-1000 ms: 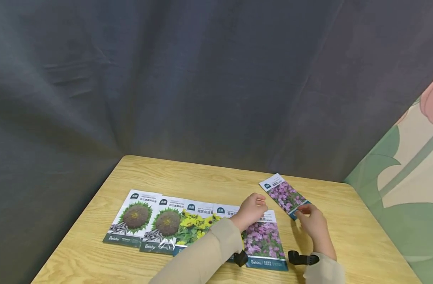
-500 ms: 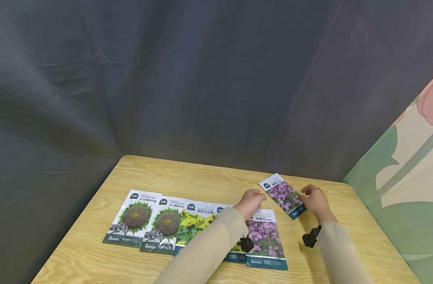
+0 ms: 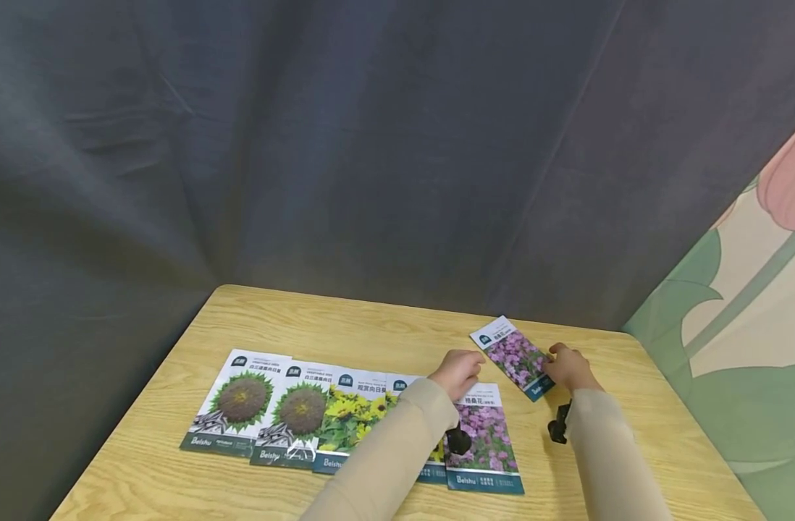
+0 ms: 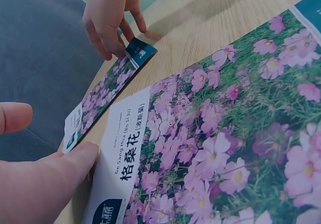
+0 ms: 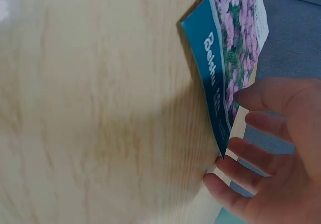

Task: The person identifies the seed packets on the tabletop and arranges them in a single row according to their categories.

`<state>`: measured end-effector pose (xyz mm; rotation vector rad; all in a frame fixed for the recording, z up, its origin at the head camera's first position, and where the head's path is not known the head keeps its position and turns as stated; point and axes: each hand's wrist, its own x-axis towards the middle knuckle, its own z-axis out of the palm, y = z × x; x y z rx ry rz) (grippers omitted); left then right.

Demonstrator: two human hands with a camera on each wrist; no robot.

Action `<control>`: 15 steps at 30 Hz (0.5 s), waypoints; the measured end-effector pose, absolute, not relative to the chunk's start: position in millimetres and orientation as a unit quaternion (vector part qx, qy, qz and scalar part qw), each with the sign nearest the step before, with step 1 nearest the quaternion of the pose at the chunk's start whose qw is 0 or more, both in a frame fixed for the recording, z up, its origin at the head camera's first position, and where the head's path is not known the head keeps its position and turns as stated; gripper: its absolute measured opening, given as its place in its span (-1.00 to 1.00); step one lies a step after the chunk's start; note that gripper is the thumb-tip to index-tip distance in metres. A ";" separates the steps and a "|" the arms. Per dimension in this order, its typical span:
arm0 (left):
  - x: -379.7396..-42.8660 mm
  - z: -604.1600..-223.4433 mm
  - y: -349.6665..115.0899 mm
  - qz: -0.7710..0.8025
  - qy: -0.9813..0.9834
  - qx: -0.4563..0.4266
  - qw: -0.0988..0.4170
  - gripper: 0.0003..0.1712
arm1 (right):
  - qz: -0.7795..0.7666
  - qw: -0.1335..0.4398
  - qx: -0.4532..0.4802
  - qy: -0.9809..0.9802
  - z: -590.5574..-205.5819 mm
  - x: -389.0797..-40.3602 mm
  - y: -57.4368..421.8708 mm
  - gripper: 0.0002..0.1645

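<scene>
A seed packet with pink flowers (image 3: 516, 359) lies slanted near the back right of the table. At its right edge is my right hand (image 3: 570, 367). In the right wrist view, that hand's thumb (image 5: 258, 94) touches the packet's printed face, while the other fingers stay loosely extended along the edge. My left hand (image 3: 457, 373) hovers over the top end of another pink-flower seed packet (image 3: 485, 438). Its thumb and a finger (image 4: 75, 161) are apart in the left wrist view, with nothing between them. The left sleeve partly covers the row of packets.
Leftward run two packets picturing seed heads, the outer packet (image 3: 237, 401) and its neighbour (image 3: 296, 416). Yellow-flower packets (image 3: 345, 427) overlap beside them, partly behind the left sleeve. A dark curtain (image 3: 384, 159) backs the wooden table (image 3: 319, 318); a floral panel (image 3: 749, 347) stands right.
My right hand has shifted from the slanted packet's bottom end to its right edge, its fingers loosening. The packet has barely moved. My left hand remains near the same spot.
</scene>
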<state>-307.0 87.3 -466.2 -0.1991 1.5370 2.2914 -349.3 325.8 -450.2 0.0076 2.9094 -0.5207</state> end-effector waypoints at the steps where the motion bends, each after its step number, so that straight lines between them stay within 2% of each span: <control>1: -307.4 -467.0 88.2 0.818 0.539 -0.072 0.187 -0.54 | -0.173 0.092 0.001 0.981 -450.6 -349.1 325.8 -0.40; 9: -308.2 -471.0 93.2 0.843 0.494 -0.047 0.206 -0.55 | -0.234 0.080 0.009 0.969 -450.5 -347.9 321.6 -0.41; 15: -309.6 -471.7 95.3 0.855 0.476 -0.045 0.199 -0.51 | -0.296 0.076 0.033 0.952 -449.8 -348.0 319.6 -0.42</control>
